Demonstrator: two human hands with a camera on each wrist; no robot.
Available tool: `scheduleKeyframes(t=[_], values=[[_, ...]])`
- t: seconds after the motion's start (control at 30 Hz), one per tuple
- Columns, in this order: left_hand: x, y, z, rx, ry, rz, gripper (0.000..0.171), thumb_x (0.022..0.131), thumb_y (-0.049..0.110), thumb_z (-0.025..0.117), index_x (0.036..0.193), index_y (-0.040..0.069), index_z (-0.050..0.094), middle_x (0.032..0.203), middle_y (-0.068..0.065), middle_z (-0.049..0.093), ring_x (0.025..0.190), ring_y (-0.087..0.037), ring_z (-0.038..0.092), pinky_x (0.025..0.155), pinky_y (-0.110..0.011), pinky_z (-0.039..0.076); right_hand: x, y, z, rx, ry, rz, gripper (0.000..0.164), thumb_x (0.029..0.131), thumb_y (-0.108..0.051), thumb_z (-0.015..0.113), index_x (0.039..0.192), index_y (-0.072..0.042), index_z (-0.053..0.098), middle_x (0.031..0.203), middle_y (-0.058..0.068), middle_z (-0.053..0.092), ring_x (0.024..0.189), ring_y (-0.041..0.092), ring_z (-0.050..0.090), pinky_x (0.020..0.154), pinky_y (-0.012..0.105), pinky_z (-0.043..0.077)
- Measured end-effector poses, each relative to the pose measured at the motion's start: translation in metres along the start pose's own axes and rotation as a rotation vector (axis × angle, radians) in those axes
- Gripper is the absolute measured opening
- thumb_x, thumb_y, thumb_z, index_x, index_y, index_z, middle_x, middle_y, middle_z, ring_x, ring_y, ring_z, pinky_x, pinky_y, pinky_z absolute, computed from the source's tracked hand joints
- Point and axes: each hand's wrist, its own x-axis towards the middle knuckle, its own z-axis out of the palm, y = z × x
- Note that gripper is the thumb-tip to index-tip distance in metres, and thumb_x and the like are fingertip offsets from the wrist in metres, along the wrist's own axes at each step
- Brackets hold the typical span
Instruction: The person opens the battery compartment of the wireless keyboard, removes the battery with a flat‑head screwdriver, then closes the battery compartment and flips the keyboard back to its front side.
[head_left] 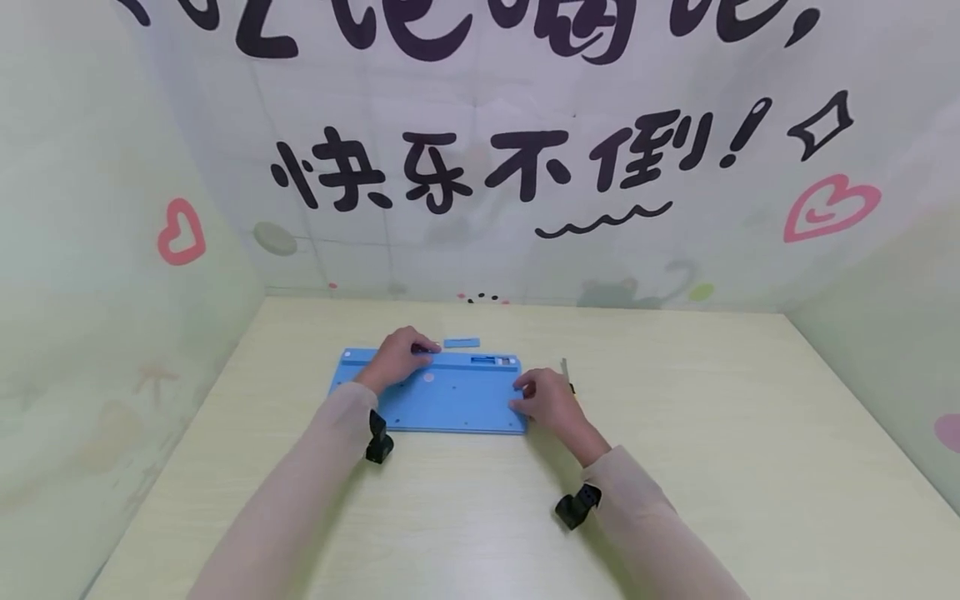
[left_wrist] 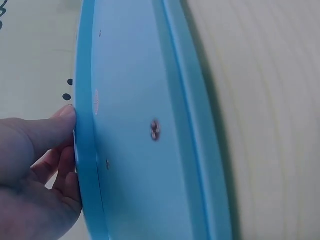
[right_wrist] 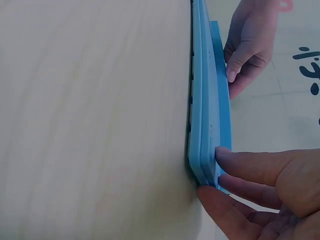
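Note:
A blue keyboard (head_left: 450,404) lies with its underside up on the table, showing screw holes and an uncovered battery slot (head_left: 483,360) near its far right corner. My left hand (head_left: 397,358) grips the far long edge, thumb on the rim and fingers curled behind it in the left wrist view. At the right short end, my right hand (head_left: 551,400) pinches the edge, its thumb on the underside and fingers below, as the right wrist view shows. Just behind the keyboard lies a small blue cover (head_left: 461,342).
To the right of the keyboard, a thin tool (head_left: 566,367) with a grey shaft lies partly behind my right hand. The pale wooden table (head_left: 465,517) meets printed walls (head_left: 480,258) at the back and sides.

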Motion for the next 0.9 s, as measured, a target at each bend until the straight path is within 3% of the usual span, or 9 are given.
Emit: scheduleKeyframes(t=[0.17, 0.43, 0.7, 0.9], values=[[0.002, -0.002, 0.000, -0.024, -0.008, -0.013, 0.021, 0.087, 0.002, 0.060, 0.107, 0.002, 0.067, 0.106, -0.012, 0.059, 0.105, -0.030, 0.051, 0.092, -0.042, 0.040, 0.007, -0.003, -0.007, -0.007, -0.047, 0.009, 0.026, 0.078, -0.007, 0.072, 0.102, 0.000, 0.067, 0.084, 0.008, 0.060, 0.066, 0.017, 0.054, 0.057, 0.025, 0.048], [0.006, -0.002, -0.004, -0.028, -0.045, -0.053, 0.022, 0.087, 0.003, 0.061, 0.108, 0.003, 0.067, 0.110, -0.012, 0.060, 0.108, -0.029, 0.051, 0.094, -0.041, 0.039, 0.025, -0.015, -0.021, 0.005, -0.052, -0.003, 0.023, 0.079, -0.006, 0.071, 0.101, -0.001, 0.066, 0.084, 0.009, 0.059, 0.064, 0.019, 0.055, 0.056, 0.026, 0.049], [0.006, 0.000, -0.006, -0.032, -0.069, -0.071, 0.023, 0.087, 0.005, 0.061, 0.110, 0.004, 0.067, 0.114, -0.011, 0.060, 0.110, -0.029, 0.050, 0.095, -0.040, 0.039, 0.046, -0.024, -0.026, -0.115, -0.058, -0.084, 0.023, 0.081, -0.015, 0.070, 0.102, -0.005, 0.068, 0.089, 0.007, 0.062, 0.079, 0.020, 0.055, 0.067, 0.030, 0.048], [0.006, 0.001, -0.006, -0.041, -0.074, -0.086, 0.023, 0.087, 0.005, 0.061, 0.110, 0.004, 0.067, 0.115, -0.011, 0.059, 0.111, -0.028, 0.050, 0.095, -0.040, 0.039, 0.064, -0.026, -0.027, -0.139, -0.070, -0.044, 0.026, 0.081, -0.016, 0.071, 0.105, -0.006, 0.067, 0.093, 0.007, 0.063, 0.082, 0.020, 0.057, 0.069, 0.032, 0.048]])
